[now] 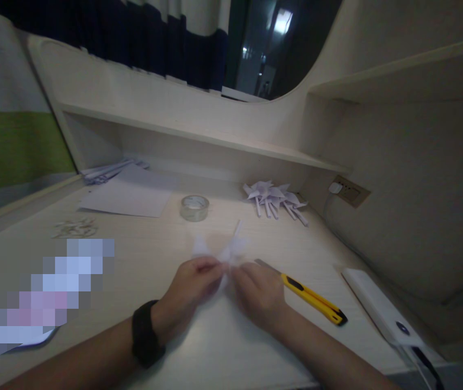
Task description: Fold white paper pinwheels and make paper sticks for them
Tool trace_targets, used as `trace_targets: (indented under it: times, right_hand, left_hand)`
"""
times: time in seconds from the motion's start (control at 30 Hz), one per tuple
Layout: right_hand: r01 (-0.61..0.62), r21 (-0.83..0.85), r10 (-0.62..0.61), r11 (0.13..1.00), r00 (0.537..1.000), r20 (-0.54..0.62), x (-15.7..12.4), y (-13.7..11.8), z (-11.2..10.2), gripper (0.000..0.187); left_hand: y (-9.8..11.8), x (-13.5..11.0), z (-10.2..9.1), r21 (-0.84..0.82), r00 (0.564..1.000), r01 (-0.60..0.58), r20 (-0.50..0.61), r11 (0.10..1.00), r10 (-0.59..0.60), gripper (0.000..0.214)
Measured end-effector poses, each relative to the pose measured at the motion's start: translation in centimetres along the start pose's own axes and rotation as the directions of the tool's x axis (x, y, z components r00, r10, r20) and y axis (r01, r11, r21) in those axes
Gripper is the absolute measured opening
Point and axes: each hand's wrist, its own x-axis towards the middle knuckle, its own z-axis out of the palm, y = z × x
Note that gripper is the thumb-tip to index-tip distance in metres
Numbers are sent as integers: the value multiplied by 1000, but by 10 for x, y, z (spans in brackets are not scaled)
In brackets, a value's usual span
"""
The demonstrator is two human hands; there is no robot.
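A white paper pinwheel (233, 252), blurred, is at the fingertips of both hands, its paper stick (238, 227) pointing away from them. The left hand (193, 279) pinches the paper between thumb and index finger; the right hand (259, 290), fingers curled, appears to pinch it from the other side. The exact contact is not clear. The fingertips of both hands nearly meet.

Step in hand, by judgement: fastening or adjusting the blades at the stick. The next move calls for a light, steady pinch, since thin paper would crease readily.

Just beside the right hand lies a yellow utility knife (313, 298), blade towards the pinwheel. Beyond the hands stands a roll of clear tape (194, 214). Beyond the right hand is a cluster of paper pinwheels (270, 192). Beyond the left hand, well apart, are a white paper sheet (129, 192) and a scatter of small pale pieces (77, 228), nature not determinable. A black watch (147, 333) is on the left wrist. All loose items rest on the desk (219, 352).
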Motion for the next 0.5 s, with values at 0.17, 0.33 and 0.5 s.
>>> trace_targets:
  times: [0.17, 0.33, 0.5]
  right_hand:
    - [-118, 142, 119, 983, 993, 5, 3, -1, -2, 10]
    - [-259, 413, 274, 873, 962, 23, 8, 5, -2, 7]
    - [-318, 582, 339, 748, 938, 77, 9, 8, 2, 15]
  left_hand:
    - [4, -1, 0, 92, 1000, -28, 10, 995, 28, 35]
    - [12, -3, 3, 196, 997, -70, 4, 978, 71, 34]
    - [16, 0, 3, 247, 992, -95, -52, 964, 111, 30]
